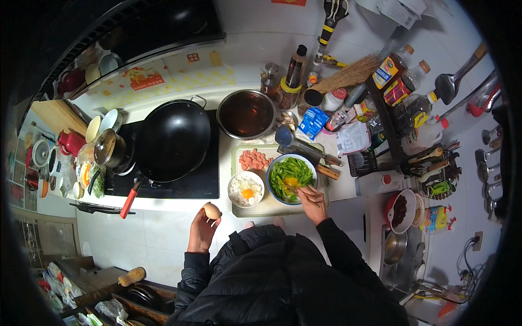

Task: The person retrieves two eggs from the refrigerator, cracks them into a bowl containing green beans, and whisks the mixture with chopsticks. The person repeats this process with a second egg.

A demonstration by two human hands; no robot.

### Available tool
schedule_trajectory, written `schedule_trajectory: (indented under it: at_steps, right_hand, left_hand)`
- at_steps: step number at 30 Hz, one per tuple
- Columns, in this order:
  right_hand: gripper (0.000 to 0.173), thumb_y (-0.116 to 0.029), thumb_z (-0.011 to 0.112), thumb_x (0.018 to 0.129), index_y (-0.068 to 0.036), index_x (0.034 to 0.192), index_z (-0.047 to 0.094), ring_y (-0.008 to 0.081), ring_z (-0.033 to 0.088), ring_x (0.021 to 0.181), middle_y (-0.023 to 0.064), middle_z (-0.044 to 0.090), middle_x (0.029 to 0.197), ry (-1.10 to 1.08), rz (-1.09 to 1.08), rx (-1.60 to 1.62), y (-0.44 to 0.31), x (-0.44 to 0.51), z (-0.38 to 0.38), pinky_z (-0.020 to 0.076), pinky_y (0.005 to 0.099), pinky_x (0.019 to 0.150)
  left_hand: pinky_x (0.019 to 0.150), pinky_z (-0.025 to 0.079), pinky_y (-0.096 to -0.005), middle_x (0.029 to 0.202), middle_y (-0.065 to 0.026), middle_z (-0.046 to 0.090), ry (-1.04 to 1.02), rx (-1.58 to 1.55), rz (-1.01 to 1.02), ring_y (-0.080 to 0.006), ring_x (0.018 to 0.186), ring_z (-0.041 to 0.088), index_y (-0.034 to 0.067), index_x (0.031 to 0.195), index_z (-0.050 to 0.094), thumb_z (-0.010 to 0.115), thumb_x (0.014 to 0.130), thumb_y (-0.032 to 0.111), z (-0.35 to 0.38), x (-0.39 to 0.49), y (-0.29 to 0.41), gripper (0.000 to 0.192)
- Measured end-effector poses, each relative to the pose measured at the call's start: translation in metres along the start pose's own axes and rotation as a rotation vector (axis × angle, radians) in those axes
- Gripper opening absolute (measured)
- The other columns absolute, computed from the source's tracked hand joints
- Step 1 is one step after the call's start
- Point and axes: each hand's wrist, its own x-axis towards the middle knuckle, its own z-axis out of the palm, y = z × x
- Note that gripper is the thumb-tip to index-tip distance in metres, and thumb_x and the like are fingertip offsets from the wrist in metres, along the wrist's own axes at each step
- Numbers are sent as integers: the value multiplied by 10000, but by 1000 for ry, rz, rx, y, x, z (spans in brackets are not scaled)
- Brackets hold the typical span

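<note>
A whole-looking brown egg (212, 211) is held up in the fingers of my left hand (202, 231), in front of the counter's edge. My right hand (314, 205) reaches over the rim of a blue-edged bowl (269, 188), its fingertips down at the cut green peppers (299, 171). Yellow egg (290, 181) lies on the peppers by those fingertips; whether the fingers grip anything is hidden. Left of it stands a white bowl of rice (238, 189) topped with a raw egg yolk (247, 193). Pink sliced sausage (253, 159) lies behind the bowls on the cutting board (267, 210).
A black wok (173, 138) sits on the cooktop (212, 163), near a lidded pot (110, 148). Behind the board are a steel basin of dark liquid (246, 114) and several jars. A cleaver (312, 157) lies behind the pepper bowl, its wooden handle pointing right.
</note>
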Motion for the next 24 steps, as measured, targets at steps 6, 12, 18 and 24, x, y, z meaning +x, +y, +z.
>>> schedule_trajectory:
  at_steps: [6, 12, 18, 24]
  right_hand:
    - [180, -106, 606, 995, 57, 1005, 682, 189, 715, 811, 101, 705, 936, 251, 199, 669, 5, 12, 29, 593, 289, 706]
    - [185, -90, 613, 991, 58, 1081, 677, 176, 706, 831, 111, 721, 1002, 164, 266, 658, 15, 4, 28, 588, 281, 739]
    - [205, -125, 626, 982, 55, 1031, 712, 151, 698, 821, 86, 728, 939, 328, 199, 438, 33, -4, -39, 541, 269, 705]
    - [235, -156, 594, 1012, 53, 1047, 696, 167, 686, 679, 103, 709, 885, 339, 415, 556, 44, 26, -32, 570, 273, 604]
  left_hand:
    - [915, 515, -348, 1223, -101, 606, -6, -10, -11, -271, 1121, 610, 51, 1314, 542, 522, 1024, 310, -1, 0, -2, 389]
    - [915, 513, -351, 1229, -97, 607, -5, -3, -17, -268, 1124, 612, 58, 1312, 553, 513, 1028, 311, 0, 3, 0, 383]
    - [909, 519, -345, 1232, -95, 606, 17, -2, -4, -265, 1118, 615, 61, 1316, 553, 491, 1036, 312, -4, 0, 0, 381]
    - [905, 527, -342, 1229, -106, 602, -3, -10, -10, -271, 1120, 615, 50, 1308, 552, 508, 1027, 308, 1, 2, 0, 384]
